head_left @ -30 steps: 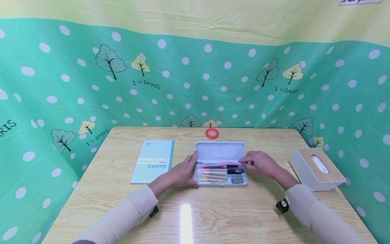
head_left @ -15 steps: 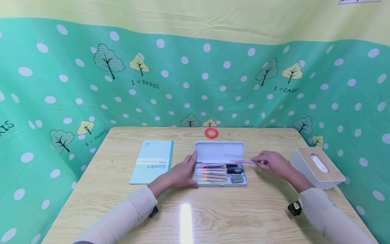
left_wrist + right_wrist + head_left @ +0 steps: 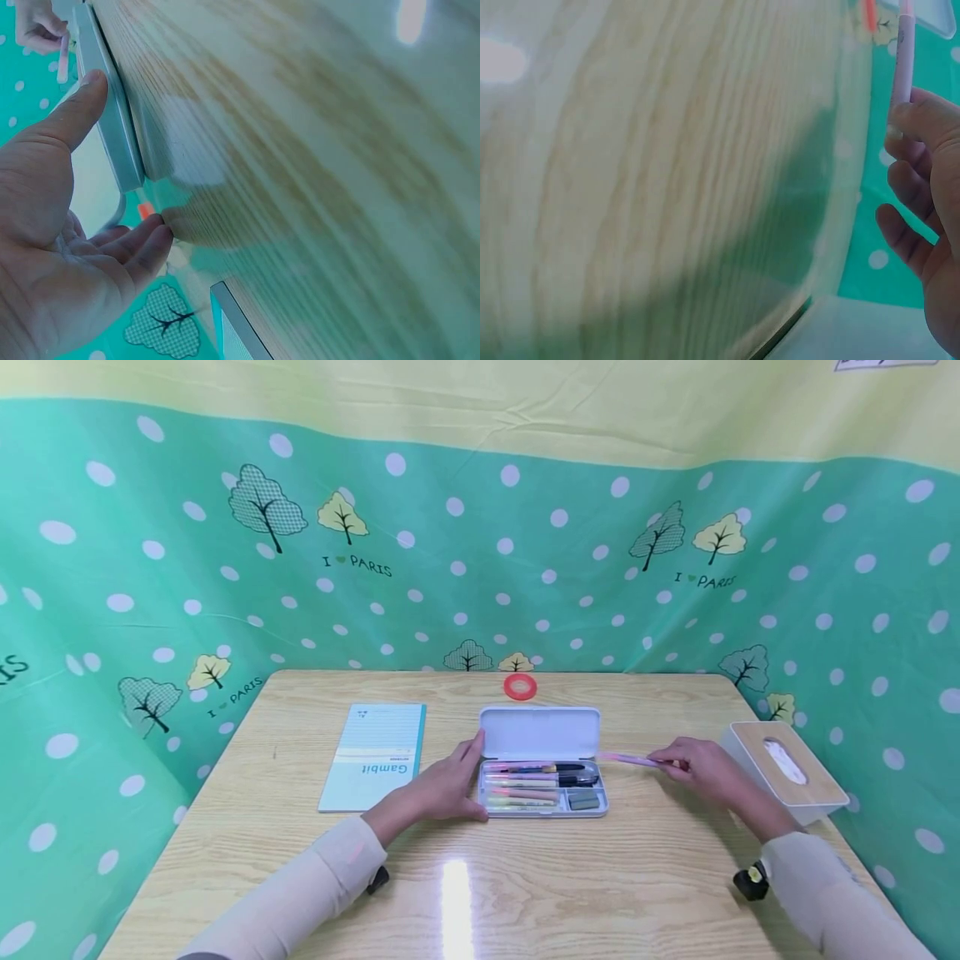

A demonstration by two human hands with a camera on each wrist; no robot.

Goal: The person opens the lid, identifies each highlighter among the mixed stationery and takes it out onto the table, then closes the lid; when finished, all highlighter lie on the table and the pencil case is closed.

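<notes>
Pinching the pink pen [image 3: 632,760] near its right end, the right hand [image 3: 699,768] points it left, just beside the pencil case [image 3: 540,733], whose left side the loosely spread left hand [image 3: 447,783] touches.

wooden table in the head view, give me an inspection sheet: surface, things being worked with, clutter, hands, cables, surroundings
Surface: wooden table, with a bright reflection toward the near edge.
Things in use: pencil case, lid open, with pens and a grey block inside; pink pen out of it.
Clutter: notebook left of the case, red ring behind it, tissue box at the right.
Hands: left hand touches the case's left side; right hand pinches the pen between its fingers.
Cables: nothing seen.
Surroundings: green dotted cloth behind the table.
</notes>
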